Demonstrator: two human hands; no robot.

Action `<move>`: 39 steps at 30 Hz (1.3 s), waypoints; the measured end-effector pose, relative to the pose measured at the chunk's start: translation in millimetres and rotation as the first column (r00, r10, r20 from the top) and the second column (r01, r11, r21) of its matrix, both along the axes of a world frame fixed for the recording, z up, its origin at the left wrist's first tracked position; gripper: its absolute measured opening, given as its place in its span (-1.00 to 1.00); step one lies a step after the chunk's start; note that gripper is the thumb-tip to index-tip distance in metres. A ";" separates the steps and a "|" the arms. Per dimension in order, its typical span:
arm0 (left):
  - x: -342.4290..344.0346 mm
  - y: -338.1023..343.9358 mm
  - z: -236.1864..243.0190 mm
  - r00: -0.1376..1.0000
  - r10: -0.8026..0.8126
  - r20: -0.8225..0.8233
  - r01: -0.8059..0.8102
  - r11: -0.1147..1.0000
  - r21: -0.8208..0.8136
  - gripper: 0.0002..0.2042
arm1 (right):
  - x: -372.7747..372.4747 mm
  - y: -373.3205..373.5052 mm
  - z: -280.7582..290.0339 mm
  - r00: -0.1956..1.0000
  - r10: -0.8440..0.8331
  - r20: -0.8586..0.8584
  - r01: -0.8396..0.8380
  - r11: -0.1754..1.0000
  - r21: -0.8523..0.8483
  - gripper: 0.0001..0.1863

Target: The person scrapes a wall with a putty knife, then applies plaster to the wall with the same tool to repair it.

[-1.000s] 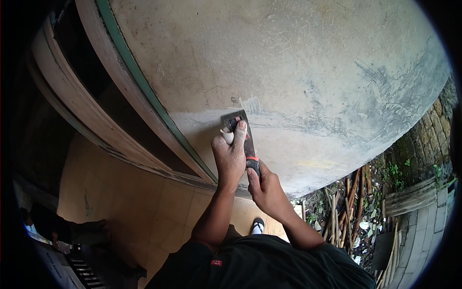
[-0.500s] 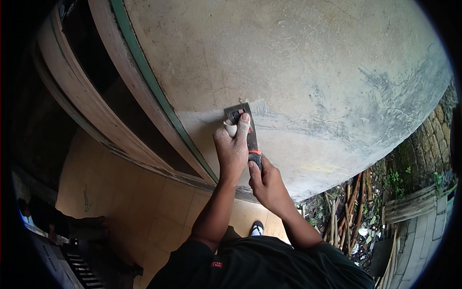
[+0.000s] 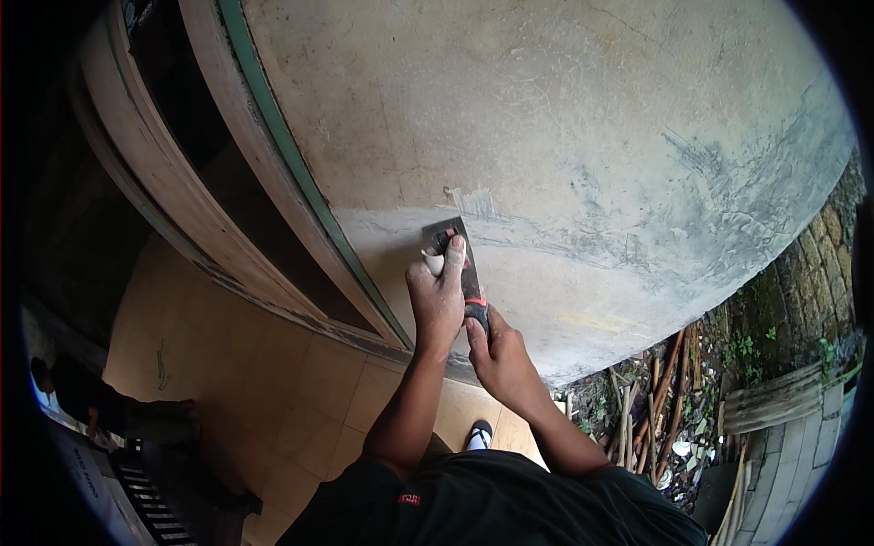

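One dark shirt [image 3: 510, 500] fills the lower edge of my feed, nearest to my camera. Just above it, at the centre of the frame, I have both hands on a scraper [image 3: 470, 278]: the right hand [image 3: 501, 359] is clenched around its black handle [image 3: 478, 316], and the dusty left hand [image 3: 435, 296] is curled at its upper end, thumb laid along the metal. Something pale [image 3: 431, 263] shows beside that thumb; I cannot tell what. The scraper is at the low part of a pale wall [image 3: 546, 109], streaked grey toward the right of the frame; I cannot tell how fully its blade meets the surface. At upper left I see a wooden frame [image 3: 241, 127] edged by a green strip [image 3: 272, 114]. Below the hands, a sandalled foot [image 3: 479, 435] stands on tan floor tiles [image 3: 282, 391]. Sticks [image 3: 655, 400] lie heaped at lower right. Farther off, at lower left, I make out another person [image 3: 91, 396] in dark clothes
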State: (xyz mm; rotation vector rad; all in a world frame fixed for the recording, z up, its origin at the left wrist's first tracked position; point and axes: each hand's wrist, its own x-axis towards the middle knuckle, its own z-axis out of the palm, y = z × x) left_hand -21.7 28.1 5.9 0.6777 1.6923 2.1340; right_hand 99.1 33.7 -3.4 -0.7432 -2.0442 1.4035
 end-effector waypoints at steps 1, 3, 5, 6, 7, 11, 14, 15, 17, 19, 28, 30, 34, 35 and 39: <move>0.4 0.1 -3.0 1.000 0.006 0.025 -0.006 1.000 0.004 -0.68 | 1.2 -1.0 -4.8 1.000 -0.014 0.003 0.014 0.999 -0.032 -0.67; -0.5 -0.7 4.7 0.998 -0.029 0.062 0.029 1.000 0.007 -0.67 | -1.4 7.1 3.9 1.000 0.010 0.004 -0.010 1.000 -0.023 -0.66; 1.8 -2.4 32.8 0.986 -0.092 0.137 0.089 0.996 0.028 -0.64 | -1.4 6.6 7.5 1.000 0.015 0.008 -0.014 1.000 -0.026 -0.66; 1.7 -4.4 29.1 0.987 -0.092 0.135 0.089 0.996 0.025 -0.64 | -1.3 3.7 7.8 1.000 0.016 0.013 -0.016 1.000 -0.016 -0.69; -3.0 -1.8 15.8 0.997 -0.057 0.046 0.055 0.998 0.037 -0.65 | -4.2 4.4 6.0 1.000 0.021 0.018 -0.021 1.000 -0.002 -0.71; -6.8 1.3 -7.7 1.000 -0.016 -0.004 0.016 1.000 0.020 -0.68 | -4.6 -3.6 -15.8 1.000 -0.002 -0.025 0.001 0.999 -0.044 -0.72; -9.8 -3.7 25.8 0.990 -0.127 0.064 0.128 0.992 -0.015 -0.68 | -8.7 1.9 12.8 0.999 0.010 0.033 -0.007 0.996 -0.093 -0.71; -15.5 -2.4 24.9 0.995 -0.098 0.032 0.100 0.992 -0.071 -0.68 | -12.3 3.4 13.3 1.000 0.022 0.015 -0.021 0.998 -0.065 -0.70; -10.0 -3.6 17.6 0.996 -0.082 0.038 0.082 0.997 -0.013 -0.69 | -7.8 -5.2 13.1 1.000 -0.003 0.022 0.004 0.998 -0.068 -0.71; -9.1 -3.0 7.0 0.998 -0.064 0.026 0.064 0.998 0.013 -0.68 | -8.7 -12.2 1.4 0.999 -0.038 -0.008 0.037 0.996 -0.076 -0.71; -14.8 -6.9 9.5 0.989 -0.143 0.027 0.142 0.990 0.013 -0.72 | -14.4 -22.3 1.8 0.996 -0.089 0.003 0.089 0.992 -0.093 -0.72; -15.6 -12.3 2.4 0.989 -0.150 -0.001 0.149 0.985 -0.082 -0.72 | -16.5 -27.4 -3.1 0.994 -0.106 0.000 0.105 0.989 -0.106 -0.73; -29.3 -5.8 24.8 0.975 -0.180 -0.131 0.168 0.981 -0.097 -0.72 | -27.2 -19.5 3.8 0.991 -0.122 -0.053 0.117 0.989 -0.085 -0.73; -26.1 -4.4 27.7 0.980 -0.164 -0.115 0.161 0.986 -0.033 -0.72 | -28.2 -17.6 6.2 0.990 -0.128 -0.064 0.123 0.990 -0.074 -0.73; -18.3 -7.0 12.0 0.974 -0.129 -0.184 0.138 0.990 0.038 -0.68 | -26.6 -30.3 -10.7 0.984 -0.158 -0.076 0.154 0.986 -0.064 -0.73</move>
